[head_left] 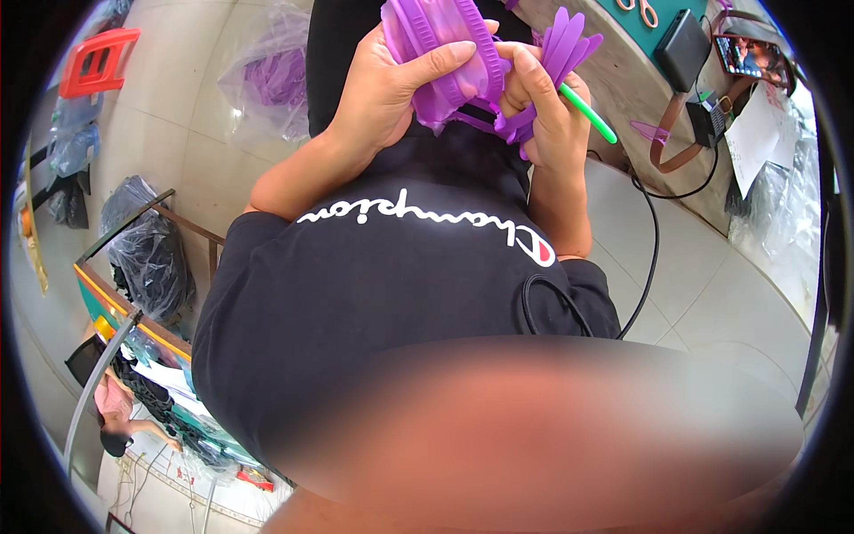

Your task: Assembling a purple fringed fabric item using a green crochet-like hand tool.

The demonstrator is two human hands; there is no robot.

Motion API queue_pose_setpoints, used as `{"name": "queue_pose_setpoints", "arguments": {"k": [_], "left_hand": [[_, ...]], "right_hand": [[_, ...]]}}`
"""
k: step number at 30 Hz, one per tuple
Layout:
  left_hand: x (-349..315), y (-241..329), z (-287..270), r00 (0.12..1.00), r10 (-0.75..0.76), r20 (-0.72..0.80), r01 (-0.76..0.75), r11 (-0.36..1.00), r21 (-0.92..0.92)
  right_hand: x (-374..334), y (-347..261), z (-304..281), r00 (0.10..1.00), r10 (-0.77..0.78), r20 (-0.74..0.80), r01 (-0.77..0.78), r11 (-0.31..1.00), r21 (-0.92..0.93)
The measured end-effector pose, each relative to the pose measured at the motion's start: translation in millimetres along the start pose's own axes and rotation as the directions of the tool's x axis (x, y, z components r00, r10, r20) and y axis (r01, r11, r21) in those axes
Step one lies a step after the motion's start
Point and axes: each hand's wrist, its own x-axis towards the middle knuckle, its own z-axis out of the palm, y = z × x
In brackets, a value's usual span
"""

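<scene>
In front of my chest, my left hand (382,89) is closed around a purple, slightly see-through soft plastic piece (449,53) with ribbed bands, its thumb lying across the top. My right hand (547,111) is closed too, pinching a bunch of flat purple strips (569,49) that fan out past its fingers. A bright green stick (589,114), pen-like in shape, juts from the same hand toward the lower right. Between the hands, a narrow purple edge joins the ribbed piece to what my right fingers grip. My fingers partly hide where they meet.
On the bench at right lie orange-handled scissors (648,12), a black box (681,49), a lit phone (754,60) and a brown strap (669,153). A black cable (656,240) hangs beside me. Leftward are a bag of purple pieces (276,78) and a red stool (98,62); another person (116,409) sits lower left.
</scene>
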Motion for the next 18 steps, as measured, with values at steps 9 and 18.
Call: {"name": "queue_pose_setpoints", "arguments": {"k": [9,18], "left_hand": [[0.2,1.1,-0.2,0.999,-0.043,-0.003,0.043,0.999,-0.007],[2.8,-1.2,-3.9,0.991,-0.133,0.006,0.133,0.99,-0.052]], "right_hand": [[0.4,1.7,1.1,1.0,0.0,-0.013,0.0,1.0,0.003],[0.4,0.6,2.2,0.999,0.038,-0.027,-0.036,0.998,0.05]]}}
